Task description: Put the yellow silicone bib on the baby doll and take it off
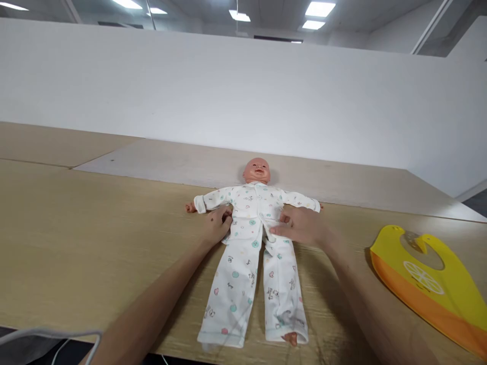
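A baby doll [257, 171] lies on its back on the table, arms spread and head away from me. It wears a white printed shirt [247, 218] and matching trousers [234, 289]. My left hand [218, 224] is at the doll's waist on the left, its fingers curled against the side of the shirt. Over the other side of the waist, my right hand [300, 224] has bent fingers and its thumb on the shirt's front edge. That front parts a little near the hem. One doll foot [290, 338] shows at a trouser cuff; the other is hidden.
On the right of the wooden table [95, 228] lies a yellow and orange bib [452, 284] with a citrus-slice print. A white wall [243, 96] rises behind the table, with glass above it. A white cable [49, 332] loops at the lower left, by the front edge.
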Demonstrator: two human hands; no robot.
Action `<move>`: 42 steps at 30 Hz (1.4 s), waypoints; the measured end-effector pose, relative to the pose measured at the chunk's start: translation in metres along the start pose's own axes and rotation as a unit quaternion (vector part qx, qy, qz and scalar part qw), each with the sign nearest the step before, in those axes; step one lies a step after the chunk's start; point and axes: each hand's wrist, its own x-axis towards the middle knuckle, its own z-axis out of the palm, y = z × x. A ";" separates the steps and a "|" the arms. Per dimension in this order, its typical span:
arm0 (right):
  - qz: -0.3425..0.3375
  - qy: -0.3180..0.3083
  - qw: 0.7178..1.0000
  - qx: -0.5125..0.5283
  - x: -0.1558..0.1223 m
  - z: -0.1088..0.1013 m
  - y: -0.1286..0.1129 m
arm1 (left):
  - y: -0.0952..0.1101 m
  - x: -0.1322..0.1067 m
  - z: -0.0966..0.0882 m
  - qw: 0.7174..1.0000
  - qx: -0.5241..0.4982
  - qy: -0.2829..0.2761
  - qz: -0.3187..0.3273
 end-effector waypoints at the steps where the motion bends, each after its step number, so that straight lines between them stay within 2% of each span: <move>1: 0.006 -0.002 0.999 -0.042 -0.002 0.002 -0.009 | 0.000 0.000 0.000 1.000 0.001 0.000 0.000; 3: 0.025 0.001 0.994 -0.104 -0.003 0.009 -0.020 | -0.001 0.000 0.001 1.000 0.004 0.002 -0.001; 5: 0.044 -0.003 0.991 -0.124 -0.001 0.015 -0.024 | -0.001 -0.001 0.001 1.000 0.007 0.003 -0.001; 14: 0.034 -0.019 0.995 -0.092 0.001 0.011 -0.010 | 0.002 -0.002 0.001 1.000 -0.013 -0.001 -0.009; 23: 0.048 -0.050 0.996 -0.046 0.005 0.025 -0.006 | -0.002 -0.001 0.003 1.000 -0.020 -0.009 0.001; 32: 0.038 -0.051 0.986 -0.154 0.004 0.023 -0.010 | -0.001 -0.001 0.004 1.000 -0.015 -0.022 0.009; 42: 0.046 -0.040 0.982 -0.177 0.002 0.026 -0.020 | -0.006 -0.001 0.005 0.999 -0.021 -0.022 0.022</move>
